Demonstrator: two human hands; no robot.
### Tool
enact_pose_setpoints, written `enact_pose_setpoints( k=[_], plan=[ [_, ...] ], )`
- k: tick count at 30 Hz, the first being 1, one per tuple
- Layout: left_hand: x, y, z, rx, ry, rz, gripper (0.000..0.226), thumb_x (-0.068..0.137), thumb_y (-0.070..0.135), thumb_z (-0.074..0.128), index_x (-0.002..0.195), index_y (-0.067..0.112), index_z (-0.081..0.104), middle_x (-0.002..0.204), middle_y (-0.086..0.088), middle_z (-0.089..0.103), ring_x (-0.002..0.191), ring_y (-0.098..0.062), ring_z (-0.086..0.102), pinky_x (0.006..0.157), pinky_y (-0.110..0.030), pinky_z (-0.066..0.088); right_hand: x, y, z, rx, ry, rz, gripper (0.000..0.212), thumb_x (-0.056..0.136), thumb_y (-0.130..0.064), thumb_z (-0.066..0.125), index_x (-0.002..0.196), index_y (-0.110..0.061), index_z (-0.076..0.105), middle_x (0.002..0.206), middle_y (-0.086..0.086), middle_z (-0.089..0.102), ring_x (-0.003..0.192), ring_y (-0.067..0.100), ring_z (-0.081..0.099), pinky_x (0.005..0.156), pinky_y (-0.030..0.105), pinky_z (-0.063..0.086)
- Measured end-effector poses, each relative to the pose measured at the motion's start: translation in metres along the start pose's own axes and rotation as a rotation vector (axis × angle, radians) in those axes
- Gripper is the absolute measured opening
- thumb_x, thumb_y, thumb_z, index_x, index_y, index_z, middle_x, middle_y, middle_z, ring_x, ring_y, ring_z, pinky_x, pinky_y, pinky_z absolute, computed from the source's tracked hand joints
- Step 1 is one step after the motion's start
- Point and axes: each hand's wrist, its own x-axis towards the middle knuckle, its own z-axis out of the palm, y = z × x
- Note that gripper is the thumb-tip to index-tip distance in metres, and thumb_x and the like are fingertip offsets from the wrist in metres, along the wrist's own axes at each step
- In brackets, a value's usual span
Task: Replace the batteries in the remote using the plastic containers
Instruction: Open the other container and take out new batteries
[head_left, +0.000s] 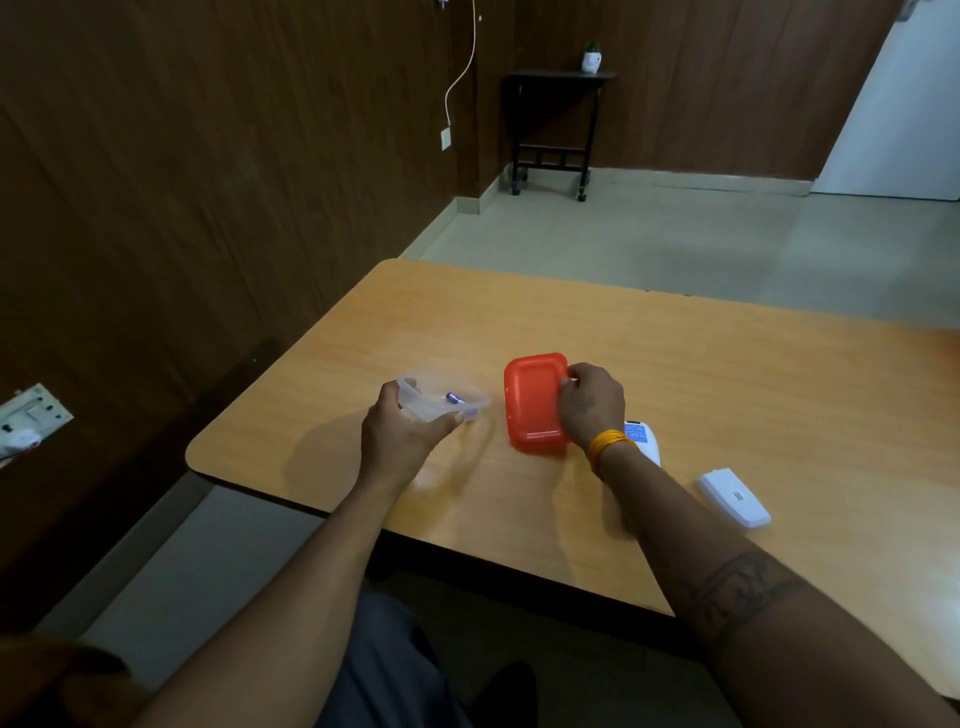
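Left hand (402, 431) grips the clear tub (441, 397) near the table's (727, 364) left edge; right hand (589, 402) pinches the red lid (535, 402); tilting could spill the battery (455, 398)

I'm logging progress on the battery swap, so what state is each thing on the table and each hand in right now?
Clear plastic container: open, lidless, held, one battery inside.
Small blue-purple battery: lying in the container.
Orange-red rectangular plastic lid: off the container, gripped at its right edge.
White remote: on the table, partly hidden.
White battery cover: detached, lying apart.
Left hand: holding the container.
Right hand: holding the lid.
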Motion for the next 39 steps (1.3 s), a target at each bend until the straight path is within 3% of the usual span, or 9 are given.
enact_pose_setpoints(
  k=[7, 12, 18, 20, 22, 25, 30, 35, 39],
  plan=[
    [-0.009, 0.005, -0.008, 0.446, 0.007, -0.140, 0.092, 0.066, 0.067, 0.086, 0.135, 0.013, 0.057, 0.135, -0.012, 0.059, 0.131, -0.035, 0.048, 0.099, -0.043, 0.049, -0.002, -0.006, -0.002, -0.250, -0.114, -0.052, 0.034, 0.101, -0.014, 0.056, 0.130, -0.001, 0.068, 0.129, 0.021, 0.070, 0.120, 0.039, 0.063, 0.099, 0.039, 0.051],
    [-0.016, 0.010, -0.009, 0.464, -0.006, -0.216, 0.100, 0.066, 0.068, 0.086, 0.142, 0.014, 0.052, 0.141, -0.012, 0.054, 0.136, -0.035, 0.044, 0.102, -0.045, 0.048, -0.009, -0.012, 0.003, -0.310, -0.126, -0.117, 0.031, 0.100, -0.016, 0.055, 0.123, -0.002, 0.070, 0.121, 0.019, 0.072, 0.114, 0.037, 0.063, 0.096, 0.042, 0.053],
    [-0.017, 0.020, -0.014, 0.376, 0.020, -0.257, 0.110, 0.068, 0.077, 0.078, 0.151, 0.012, 0.045, 0.148, -0.015, 0.047, 0.139, -0.038, 0.041, 0.107, -0.046, 0.044, -0.024, -0.030, 0.014, -0.294, -0.071, -0.312, 0.037, 0.102, -0.025, 0.059, 0.136, -0.009, 0.065, 0.130, 0.013, 0.069, 0.127, 0.033, 0.055, 0.102, 0.042, 0.049],
    [-0.016, 0.022, -0.014, 0.358, 0.113, -0.131, 0.096, 0.080, 0.074, 0.070, 0.151, 0.012, 0.050, 0.149, -0.013, 0.050, 0.138, -0.036, 0.041, 0.108, -0.046, 0.043, -0.027, -0.037, 0.019, -0.267, -0.081, -0.397, 0.034, 0.101, -0.026, 0.063, 0.131, -0.011, 0.068, 0.126, 0.011, 0.070, 0.122, 0.031, 0.058, 0.099, 0.040, 0.049],
    [-0.009, 0.026, -0.011, 0.350, 0.213, 0.125, 0.060, 0.093, 0.055, 0.068, 0.136, 0.014, 0.065, 0.138, -0.008, 0.062, 0.129, -0.031, 0.049, 0.099, -0.042, 0.048, -0.029, -0.044, 0.025, -0.236, -0.123, -0.464, 0.030, 0.098, -0.025, 0.065, 0.125, -0.013, 0.071, 0.119, 0.009, 0.072, 0.114, 0.029, 0.062, 0.093, 0.036, 0.048],
    [0.005, 0.035, -0.002, 0.461, 0.134, 0.330, 0.024, 0.099, 0.022, 0.066, 0.119, 0.012, 0.076, 0.120, -0.005, 0.074, 0.118, -0.024, 0.059, 0.087, -0.031, 0.049, -0.031, -0.056, 0.031, -0.240, -0.198, -0.505, 0.025, 0.096, -0.022, 0.065, 0.119, -0.018, 0.075, 0.115, 0.004, 0.075, 0.107, 0.025, 0.068, 0.093, 0.038, 0.056],
    [0.030, 0.045, 0.018, 0.715, -0.142, 0.338, 0.016, 0.095, 0.014, 0.068, 0.107, 0.013, 0.079, 0.100, -0.008, 0.075, 0.110, -0.031, 0.058, 0.078, -0.041, 0.057, -0.031, -0.063, 0.035, -0.363, -0.341, -0.551, 0.035, 0.096, -0.002, 0.056, 0.118, -0.017, 0.079, 0.115, 0.008, 0.079, 0.108, 0.030, 0.070, 0.092, 0.040, 0.058],
    [0.049, 0.053, 0.022, 0.918, -0.201, 0.259, 0.017, 0.094, 0.022, 0.070, 0.106, 0.015, 0.079, 0.103, -0.010, 0.076, 0.090, -0.032, 0.068, 0.074, -0.035, 0.057, -0.029, -0.057, 0.037, -0.477, -0.368, -0.627, 0.035, 0.099, -0.006, 0.056, 0.120, -0.021, 0.079, 0.116, 0.006, 0.079, 0.108, 0.030, 0.070, 0.087, 0.037, 0.058],
    [0.053, 0.047, 0.024, 0.957, -0.228, 0.209, 0.014, 0.090, 0.028, 0.074, 0.100, 0.020, 0.079, 0.095, -0.007, 0.073, 0.082, -0.030, 0.066, 0.067, -0.031, 0.050, -0.027, -0.058, 0.037, -0.474, -0.369, -0.655, 0.033, 0.100, -0.008, 0.058, 0.123, -0.022, 0.078, 0.118, 0.005, 0.079, 0.111, 0.028, 0.069, 0.089, 0.036, 0.058]
  ],
)
